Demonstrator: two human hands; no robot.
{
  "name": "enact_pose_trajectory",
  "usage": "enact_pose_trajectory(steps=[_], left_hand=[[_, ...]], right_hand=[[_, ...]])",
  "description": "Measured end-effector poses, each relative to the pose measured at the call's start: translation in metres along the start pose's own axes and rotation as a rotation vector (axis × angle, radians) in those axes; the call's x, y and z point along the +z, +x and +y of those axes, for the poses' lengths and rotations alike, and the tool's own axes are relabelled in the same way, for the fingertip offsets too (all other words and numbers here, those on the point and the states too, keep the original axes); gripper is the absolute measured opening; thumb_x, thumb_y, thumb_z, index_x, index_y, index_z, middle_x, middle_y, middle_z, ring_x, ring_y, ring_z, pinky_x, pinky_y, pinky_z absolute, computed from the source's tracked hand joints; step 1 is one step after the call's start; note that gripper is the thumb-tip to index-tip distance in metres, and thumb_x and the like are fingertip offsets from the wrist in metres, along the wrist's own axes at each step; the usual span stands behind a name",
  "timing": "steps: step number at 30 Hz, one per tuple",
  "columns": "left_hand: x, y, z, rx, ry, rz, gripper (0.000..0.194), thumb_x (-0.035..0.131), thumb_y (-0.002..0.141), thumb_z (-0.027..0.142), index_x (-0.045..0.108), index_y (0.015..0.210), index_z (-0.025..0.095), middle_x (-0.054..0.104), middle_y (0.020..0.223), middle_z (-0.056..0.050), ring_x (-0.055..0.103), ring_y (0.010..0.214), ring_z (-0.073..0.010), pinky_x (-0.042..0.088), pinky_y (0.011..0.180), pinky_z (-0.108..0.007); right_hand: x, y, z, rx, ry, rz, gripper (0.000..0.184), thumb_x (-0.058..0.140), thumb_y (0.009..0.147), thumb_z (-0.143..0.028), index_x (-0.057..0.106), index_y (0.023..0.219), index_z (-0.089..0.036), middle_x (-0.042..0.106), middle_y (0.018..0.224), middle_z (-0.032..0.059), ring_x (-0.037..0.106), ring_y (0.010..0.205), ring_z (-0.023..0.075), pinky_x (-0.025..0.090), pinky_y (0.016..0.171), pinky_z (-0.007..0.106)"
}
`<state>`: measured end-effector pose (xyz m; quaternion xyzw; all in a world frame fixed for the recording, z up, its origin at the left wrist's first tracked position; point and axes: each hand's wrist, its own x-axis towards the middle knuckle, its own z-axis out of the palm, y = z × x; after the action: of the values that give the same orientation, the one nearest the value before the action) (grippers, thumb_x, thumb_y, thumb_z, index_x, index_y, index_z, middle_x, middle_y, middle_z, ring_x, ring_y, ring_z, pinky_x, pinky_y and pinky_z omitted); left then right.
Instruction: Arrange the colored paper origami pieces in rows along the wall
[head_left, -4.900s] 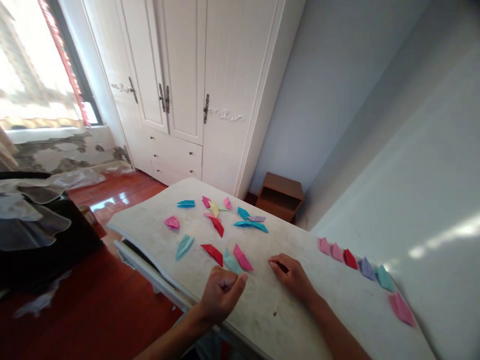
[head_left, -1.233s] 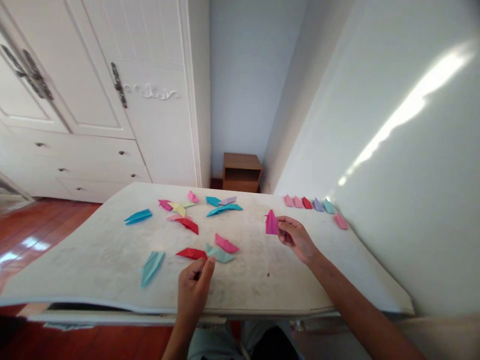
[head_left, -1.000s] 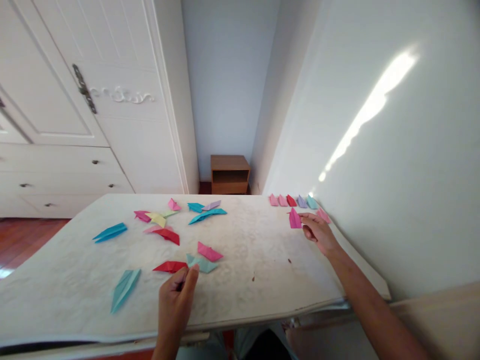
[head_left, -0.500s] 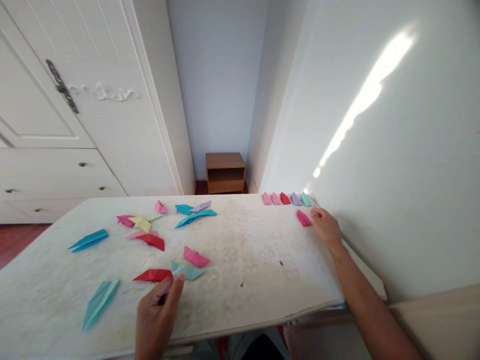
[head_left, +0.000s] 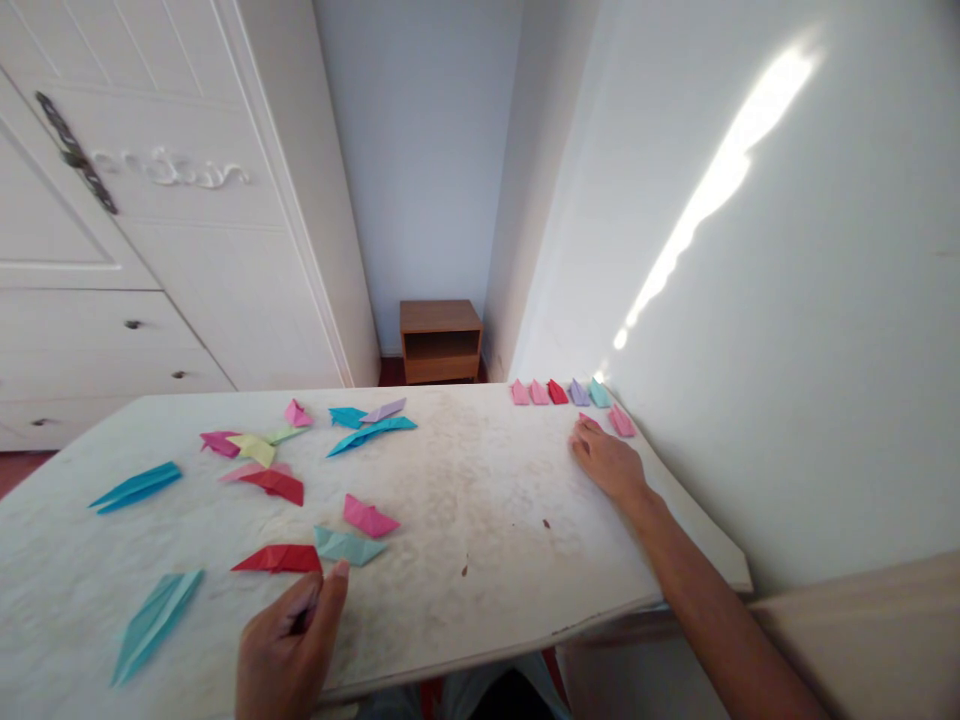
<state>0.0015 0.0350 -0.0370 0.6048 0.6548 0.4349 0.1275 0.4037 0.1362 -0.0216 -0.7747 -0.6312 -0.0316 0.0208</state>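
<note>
Their right hand [head_left: 604,465] has moved onto folded bright-pink paper [head_left: 589,422] toward one o'clock, grip unclear; left hand [head_left: 285,645] curls fist-like.

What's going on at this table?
A person's right hand has its fingers on a pink folded paper, mostly hidden, on the white table. Beyond it, five folded papers line the far edge, with another pink piece nearer the wall. The left hand is curled close to a red piece and a pale teal one; contact is unclear. More folded pieces lie scattered on the left.
</note>
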Motion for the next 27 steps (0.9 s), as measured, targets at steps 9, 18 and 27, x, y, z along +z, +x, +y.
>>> enact_pose_trajectory(steps=[9, 18, 27], left_hand=[[0.003, 0.007, 0.006, 0.351, 0.171, -0.008, 0.046, 0.047, 0.086, 0.037, 0.033, 0.049, 0.016, 0.03, 0.043, 0.004, 0.033, 0.035, -0.0046, 0.029, 0.04, -0.016], [0.004, 0.006, 0.006, 0.425, 0.225, 0.018, 0.046, 0.047, 0.088, 0.036, 0.033, 0.049, 0.015, 0.03, 0.042, 0.005, 0.034, 0.035, -0.004, 0.028, 0.041, -0.016], [0.004, 0.007, 0.006, 0.354, 0.223, -0.027, 0.047, 0.045, 0.087, 0.041, 0.034, 0.049, 0.015, 0.031, 0.043, 0.004, 0.035, 0.037, -0.0053, 0.029, 0.043, -0.018]], right_hand=[[-0.001, -0.003, -0.007, 0.05, -0.084, -0.009, 0.058, 0.023, 0.098, -0.042, 0.03, 0.147, -0.012, 0.02, 0.154, 0.0118, 0.062, 0.103, 0.0267, 0.052, 0.077, 0.039], [-0.001, -0.024, -0.02, 0.142, -0.092, 0.06, 0.059, 0.027, 0.096, -0.046, 0.043, 0.137, -0.006, 0.03, 0.148, 0.0206, 0.064, 0.094, 0.0284, 0.051, 0.071, 0.038], [-0.006, -0.019, -0.011, 0.151, 0.007, -0.013, 0.062, 0.026, 0.095, -0.051, 0.037, 0.143, -0.013, 0.031, 0.148, 0.0183, 0.062, 0.1, 0.0312, 0.049, 0.079, 0.045]])
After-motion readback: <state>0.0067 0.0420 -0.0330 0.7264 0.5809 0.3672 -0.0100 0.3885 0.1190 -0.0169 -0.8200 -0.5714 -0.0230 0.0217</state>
